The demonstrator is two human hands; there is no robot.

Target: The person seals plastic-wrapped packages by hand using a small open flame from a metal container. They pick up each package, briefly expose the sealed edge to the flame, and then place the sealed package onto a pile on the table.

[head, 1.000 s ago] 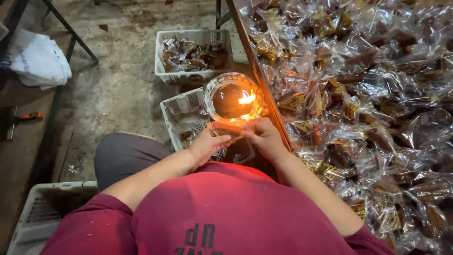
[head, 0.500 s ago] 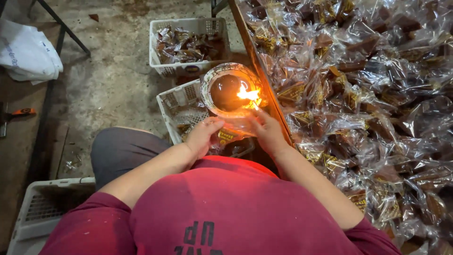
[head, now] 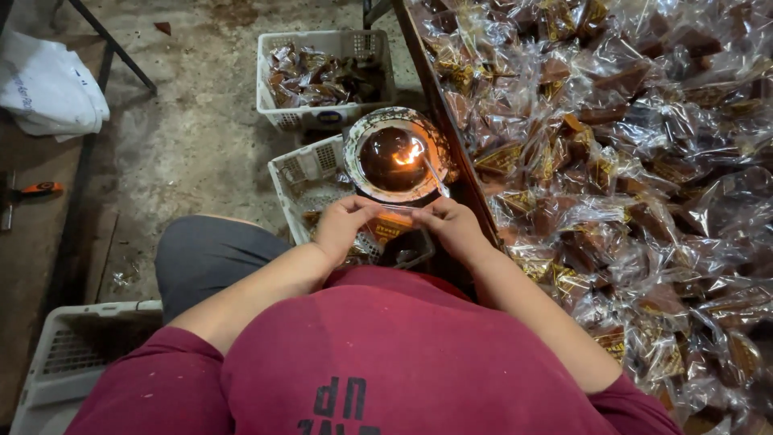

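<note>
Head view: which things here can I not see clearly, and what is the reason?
- Clear packet, head view: its contents, covered by the left hand and right hand.
- Crate beneath: interior hidden by the hands and the flame bowl.
- Corner crate: cut off by the frame edge and the sleeve.

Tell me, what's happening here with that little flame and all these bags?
A seated person holds a clear packet between the left hand and right hand, just below a small flame burning in a round metal bowl. A big heap of filled clear packets lies to the right; white crates sit on the floor ahead.
</note>
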